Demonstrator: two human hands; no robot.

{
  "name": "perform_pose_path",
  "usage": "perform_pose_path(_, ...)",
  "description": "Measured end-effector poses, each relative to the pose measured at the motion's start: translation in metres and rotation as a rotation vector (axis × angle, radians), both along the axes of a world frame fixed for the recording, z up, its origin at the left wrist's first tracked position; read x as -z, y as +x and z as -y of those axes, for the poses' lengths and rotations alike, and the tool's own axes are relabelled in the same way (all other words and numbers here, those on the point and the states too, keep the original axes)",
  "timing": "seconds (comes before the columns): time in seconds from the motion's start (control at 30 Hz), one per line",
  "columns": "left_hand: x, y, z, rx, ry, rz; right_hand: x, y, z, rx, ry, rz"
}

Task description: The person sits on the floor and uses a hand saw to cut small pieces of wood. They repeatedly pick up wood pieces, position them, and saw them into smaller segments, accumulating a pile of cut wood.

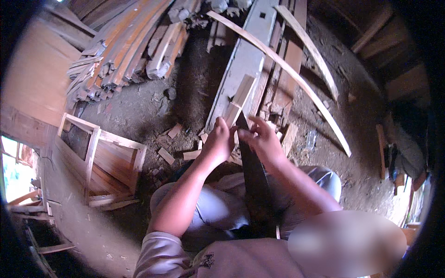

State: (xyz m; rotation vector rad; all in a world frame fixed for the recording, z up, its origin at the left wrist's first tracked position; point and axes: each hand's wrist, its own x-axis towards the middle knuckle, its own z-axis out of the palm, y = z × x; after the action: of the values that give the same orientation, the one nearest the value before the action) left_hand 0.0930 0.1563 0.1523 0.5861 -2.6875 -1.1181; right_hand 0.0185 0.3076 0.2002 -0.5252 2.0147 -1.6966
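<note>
My left hand is closed around the lower end of a short pale wooden slat that points up and away from me. My right hand pinches the upper end of a long dark blade-like tool, which runs down toward my lap and touches the slat near its base. Both hands meet just above my knees. Where the dark tool ends below is hidden by my arm and clothing.
A stack of long reddish planks lies at the upper left. A wooden frame stands at the left. A grey beam and curved thin strips lie ahead. Wood offcuts litter the dirt floor.
</note>
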Motion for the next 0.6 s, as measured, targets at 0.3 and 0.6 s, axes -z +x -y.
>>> perform_pose_path(0.3, 0.022, -0.011, 0.063, -0.114, -0.181, -0.204, -0.016, 0.155, -0.159, -0.706, 0.801, -1.023)
perform_pose_path(0.6, 0.047, -0.012, 0.076, -0.145, -0.037, -0.029, 0.005, 0.194, -0.173, -0.738, 0.952, -1.262)
